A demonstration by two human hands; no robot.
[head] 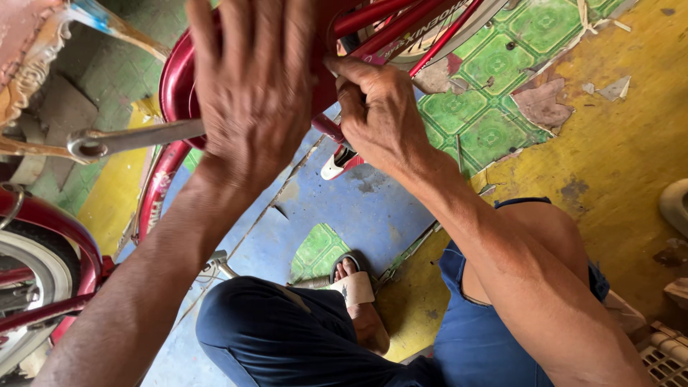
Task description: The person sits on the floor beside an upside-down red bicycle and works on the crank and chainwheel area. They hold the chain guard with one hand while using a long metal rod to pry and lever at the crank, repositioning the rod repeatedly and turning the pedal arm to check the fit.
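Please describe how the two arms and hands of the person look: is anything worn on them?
Both forearms are bare up to the edge of the picture: no sleeves, gloves, watch or bracelet can be seen. The left hand is broad, with raised veins and creased knuckles. The right hand looks the same, veined and wrinkled, and its forearm is lean and sinewy. No ring shows on any visible finger.

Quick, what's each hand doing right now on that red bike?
Left hand: open, fingers spread flat against the red mudguard.
Right hand: fingers curled in a grip at the red frame tube; what they pinch cannot be told.
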